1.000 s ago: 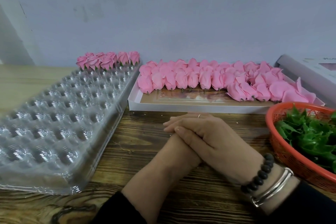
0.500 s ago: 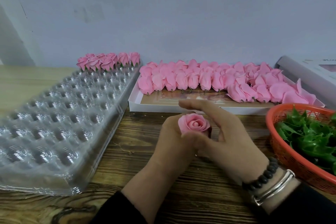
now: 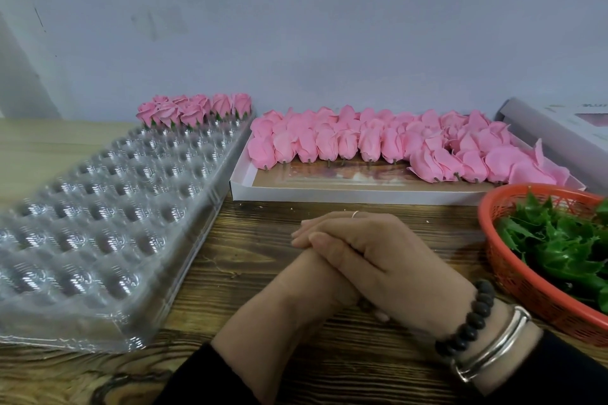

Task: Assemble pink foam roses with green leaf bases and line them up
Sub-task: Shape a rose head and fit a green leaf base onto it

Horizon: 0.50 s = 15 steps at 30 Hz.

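Observation:
My right hand (image 3: 388,260) lies over my left hand (image 3: 306,276) on the wooden table, fingers nearly straight and pressing down on it. Whatever my left hand holds is hidden under the right palm. A white flat box (image 3: 329,196) behind my hands carries several loose pink foam roses (image 3: 362,141) with short stems. Green leaf bases (image 3: 559,246) fill an orange basket (image 3: 513,279) at the right. Several assembled roses (image 3: 194,108) with green bases stand in a row at the far end of a clear plastic cavity tray (image 3: 98,207) on the left.
A white box lid (image 3: 559,128) leans at the far right behind the basket. A pale wall runs close behind the tray and box. The tray's near cavities hold nothing. Dark wood tabletop (image 3: 246,256) shows between tray, box and basket.
Half a second ago my right hand was lifted, showing a pink rose held upright in my left hand. The right hand has come back down and covers the rose and left hand.

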### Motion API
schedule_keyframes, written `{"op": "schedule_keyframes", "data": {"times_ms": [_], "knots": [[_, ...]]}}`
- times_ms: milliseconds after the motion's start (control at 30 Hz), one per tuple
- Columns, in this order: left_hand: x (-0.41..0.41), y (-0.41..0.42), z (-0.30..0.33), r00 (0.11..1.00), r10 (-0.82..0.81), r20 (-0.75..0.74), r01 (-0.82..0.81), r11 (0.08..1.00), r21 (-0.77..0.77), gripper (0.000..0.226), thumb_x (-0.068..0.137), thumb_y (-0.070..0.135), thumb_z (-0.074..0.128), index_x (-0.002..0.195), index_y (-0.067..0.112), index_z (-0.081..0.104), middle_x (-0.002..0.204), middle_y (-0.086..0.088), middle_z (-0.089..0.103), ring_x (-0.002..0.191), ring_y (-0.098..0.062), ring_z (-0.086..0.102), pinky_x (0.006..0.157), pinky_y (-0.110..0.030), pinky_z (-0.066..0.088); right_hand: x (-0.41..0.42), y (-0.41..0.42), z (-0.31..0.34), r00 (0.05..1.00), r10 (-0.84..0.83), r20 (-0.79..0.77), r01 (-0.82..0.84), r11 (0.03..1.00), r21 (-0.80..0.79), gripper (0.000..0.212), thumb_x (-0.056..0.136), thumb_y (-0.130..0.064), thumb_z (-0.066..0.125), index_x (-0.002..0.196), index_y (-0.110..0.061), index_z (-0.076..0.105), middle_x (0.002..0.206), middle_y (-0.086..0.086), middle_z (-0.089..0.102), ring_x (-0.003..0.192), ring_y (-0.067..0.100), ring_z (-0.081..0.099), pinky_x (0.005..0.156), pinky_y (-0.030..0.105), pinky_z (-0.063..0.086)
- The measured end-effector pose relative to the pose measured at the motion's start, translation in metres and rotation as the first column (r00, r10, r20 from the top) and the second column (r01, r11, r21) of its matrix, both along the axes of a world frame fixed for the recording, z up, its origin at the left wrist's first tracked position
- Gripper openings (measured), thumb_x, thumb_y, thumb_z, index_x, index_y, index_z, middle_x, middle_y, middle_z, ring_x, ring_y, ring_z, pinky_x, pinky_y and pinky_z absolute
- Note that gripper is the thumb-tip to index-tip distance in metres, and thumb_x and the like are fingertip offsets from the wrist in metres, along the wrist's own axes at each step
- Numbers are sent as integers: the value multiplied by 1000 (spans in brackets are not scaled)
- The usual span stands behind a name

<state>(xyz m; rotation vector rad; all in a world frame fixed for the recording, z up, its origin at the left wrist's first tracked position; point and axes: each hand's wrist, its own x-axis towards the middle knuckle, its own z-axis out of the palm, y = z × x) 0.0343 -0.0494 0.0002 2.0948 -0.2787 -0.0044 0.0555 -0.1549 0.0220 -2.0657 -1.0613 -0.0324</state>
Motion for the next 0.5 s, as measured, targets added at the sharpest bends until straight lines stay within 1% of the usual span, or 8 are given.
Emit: {"op": "schedule_keyframes", "data": {"times_ms": [33, 67, 100, 200, 300, 367, 433, 500], "knots": [[0, -2, 5, 997, -69, -26, 68, 997, -40, 21, 89, -4, 48, 82, 13, 58, 79, 11, 53, 68, 5, 49, 67, -2, 41, 0, -2, 0, 1000, -1, -22, 1, 1000, 1, 35, 89, -35, 43, 105, -21, 69, 104, -7, 69, 100, 3, 59, 88, 22, 45], [-2, -4, 9, 995, -93, -28, 90, 993, -80, 30, 88, -5, 50, 69, 17, 54, 66, 11, 54, 56, -1, 53, 56, -10, 46, 0, -3, -1, 999, -17, -32, 17, 1000, -2, 35, 88, -42, 44, 111, -28, 66, 105, -8, 68, 100, 1, 59, 88, 21, 46], [-3, -3, 12, 995, -100, -22, 96, 987, -131, 35, 87, -7, 51, 65, 20, 50, 58, 11, 54, 49, -1, 53, 48, -12, 44, 2, -5, -2, 999, -42, -31, 42, 999, -10, 38, 84, -50, 46, 116, -35, 61, 105, -11, 67, 101, 0, 57, 89, 22, 46], [0, 0, 10, 996, -3, 93, 27, 967, -252, 35, 82, -10, 59, 68, 22, 57, 58, 13, 60, 57, 5, 58, 54, -9, 44, 10, -11, -6, 991, -81, -108, 85, 996, 29, 52, 70, -61, 58, 119, -48, 48, 115, -21, 61, 108, -7, 53, 95, 22, 44], [3, 2, 9, 979, 49, 199, 15, 951, -309, 35, 80, -11, 62, 66, 22, 61, 59, 12, 64, 61, 4, 58, 58, -11, 45, 13, -14, -10, 968, -72, -242, 99, 990, 102, 62, 61, -54, 69, 118, -47, 46, 113, -23, 61, 103, -9, 56, 92, 18, 44], [4, 2, 8, 973, 107, 207, -36, 947, -318, 33, 79, -9, 63, 66, 22, 61, 59, 13, 63, 60, 3, 58, 58, -11, 45, 12, -14, -11, 969, -92, -230, 130, 979, 158, 67, 57, -57, 72, 118, -45, 48, 112, -24, 61, 104, -8, 56, 91, 17, 44], [6, 1, 3, 966, 153, 207, -92, 956, -279, 28, 82, -5, 62, 68, 19, 62, 61, 7, 64, 60, 2, 58, 56, -13, 47, 8, -8, -11, 976, -152, -153, 184, 957, 226, 57, 64, -63, 60, 117, -43, 52, 110, -25, 62, 104, -5, 56, 89, 18, 46], [4, -6, 2, 960, 194, 201, -149, 964, -219, 22, 85, -4, 56, 76, 15, 63, 72, 0, 66, 62, 4, 59, 59, -13, 50, 2, 1, -10, 976, -199, -84, 216, 920, 327, 40, 78, -58, 46, 110, -38, 60, 91, -23, 66, 91, -2, 60, 82, 17, 46]]}}
